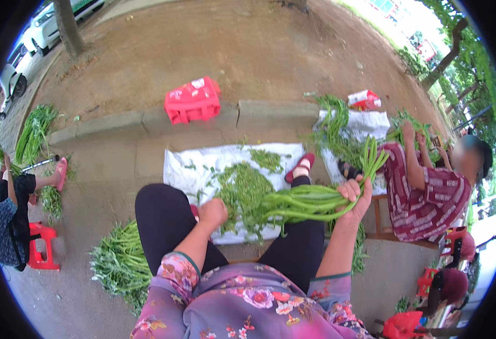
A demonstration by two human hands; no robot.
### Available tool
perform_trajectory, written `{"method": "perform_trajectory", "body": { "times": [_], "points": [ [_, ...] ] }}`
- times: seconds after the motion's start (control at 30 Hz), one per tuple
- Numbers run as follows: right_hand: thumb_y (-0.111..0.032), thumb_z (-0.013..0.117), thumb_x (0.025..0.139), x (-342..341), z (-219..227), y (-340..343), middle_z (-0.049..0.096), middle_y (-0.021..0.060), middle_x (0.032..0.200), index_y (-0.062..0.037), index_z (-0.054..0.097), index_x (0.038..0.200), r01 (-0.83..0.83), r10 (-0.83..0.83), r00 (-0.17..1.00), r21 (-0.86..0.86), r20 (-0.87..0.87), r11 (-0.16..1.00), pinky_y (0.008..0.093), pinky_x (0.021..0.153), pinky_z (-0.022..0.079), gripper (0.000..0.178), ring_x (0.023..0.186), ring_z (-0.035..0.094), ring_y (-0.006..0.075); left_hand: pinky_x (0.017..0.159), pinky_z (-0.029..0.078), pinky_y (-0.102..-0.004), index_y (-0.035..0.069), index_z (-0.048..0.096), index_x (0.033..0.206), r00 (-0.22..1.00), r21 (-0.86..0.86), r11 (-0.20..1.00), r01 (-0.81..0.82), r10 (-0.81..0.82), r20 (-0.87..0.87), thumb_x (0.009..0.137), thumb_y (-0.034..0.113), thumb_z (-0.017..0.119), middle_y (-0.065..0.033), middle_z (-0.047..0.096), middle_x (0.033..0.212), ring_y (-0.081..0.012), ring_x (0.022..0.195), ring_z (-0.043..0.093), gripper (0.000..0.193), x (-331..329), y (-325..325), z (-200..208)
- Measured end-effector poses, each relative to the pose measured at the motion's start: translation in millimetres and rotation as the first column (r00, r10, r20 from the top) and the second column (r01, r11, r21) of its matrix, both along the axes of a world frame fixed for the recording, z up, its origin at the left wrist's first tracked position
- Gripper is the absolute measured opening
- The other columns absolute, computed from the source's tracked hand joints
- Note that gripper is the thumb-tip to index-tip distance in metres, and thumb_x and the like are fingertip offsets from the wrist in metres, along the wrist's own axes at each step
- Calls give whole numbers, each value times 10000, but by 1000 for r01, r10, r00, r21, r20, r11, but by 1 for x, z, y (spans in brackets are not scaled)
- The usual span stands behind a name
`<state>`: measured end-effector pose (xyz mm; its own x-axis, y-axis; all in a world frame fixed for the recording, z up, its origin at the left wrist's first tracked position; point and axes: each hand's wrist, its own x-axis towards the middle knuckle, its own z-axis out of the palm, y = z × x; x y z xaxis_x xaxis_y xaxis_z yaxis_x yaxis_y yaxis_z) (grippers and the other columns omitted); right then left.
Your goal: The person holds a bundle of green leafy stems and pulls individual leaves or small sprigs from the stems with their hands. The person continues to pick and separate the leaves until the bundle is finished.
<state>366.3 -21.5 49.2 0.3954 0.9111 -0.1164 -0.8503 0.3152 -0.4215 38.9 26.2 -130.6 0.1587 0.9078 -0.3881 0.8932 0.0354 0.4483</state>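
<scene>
My right hand [356,198] is closed around the stems of a bunch of long leafy greens [310,203]. The stem ends stick up past my fingers, and the leafy tips point left across my lap. Left of those tips, my left hand [212,213] is curled into a fist; whether anything is inside it is hidden. Beneath both hands, between and beyond my knees, a white sheet [183,164] lies on the ground with a pile of loose picked greens [242,183] on it.
A heap of uncut greens [121,260] lies beside my left leg. A red plastic stool [192,101] lies tipped at the kerb [276,113]. On the right, a person in a patterned dress [423,192] handles greens near another white sheet [372,121]. Another person sits far left.
</scene>
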Motion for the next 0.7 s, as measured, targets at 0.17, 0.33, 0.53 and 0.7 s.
{"method": "perform_trajectory", "body": {
  "times": [0.17, 0.33, 0.53, 0.7],
  "points": [
    [-293, 494, 913, 2, -3, -4, 407, -24, 525, -54, 573, 840, -49, 49, 999, 40, 8, 998, 263, 487, 345, 262, 406, 368, 90, 689, 499, -421, 136, 712, 770, 971, -49, 986, -159, 166, 171, 741, 291, 646, -160, 658, 771, -328, 756, 638, 171, -5, 3, 4],
    [-283, 497, 909, 6, -4, -8, 429, -11, 539, -38, 591, 859, -94, 95, 995, 88, -8, 992, 273, 501, 347, 268, 415, 386, 99, 714, 491, -403, 109, 710, 809, 969, -129, 972, -195, 211, 131, 767, 255, 627, -124, 667, 772, -287, 745, 643, 173, -1, 6, 30],
    [-277, 483, 918, -2, -2, -3, 384, -22, 541, -26, 567, 858, -141, 144, 989, 109, -18, 984, 268, 509, 339, 272, 426, 368, 89, 901, 411, -377, 167, 582, 1169, 943, 279, 952, -122, 24, 331, 711, 49, 646, -112, 533, 1159, -284, 1071, 504, 478, -5, 1, -6],
    [-292, 493, 911, -15, 4, 1, 397, -21, 534, -44, 571, 835, -132, 134, 990, 59, -39, 989, 269, 494, 339, 271, 412, 368, 92, 908, 420, -347, 165, 524, 1243, 779, 226, 974, -7, -136, 612, 679, 41, 700, -107, 505, 1225, -265, 1045, 520, 603, 14, -3, -4]
  ]
}}
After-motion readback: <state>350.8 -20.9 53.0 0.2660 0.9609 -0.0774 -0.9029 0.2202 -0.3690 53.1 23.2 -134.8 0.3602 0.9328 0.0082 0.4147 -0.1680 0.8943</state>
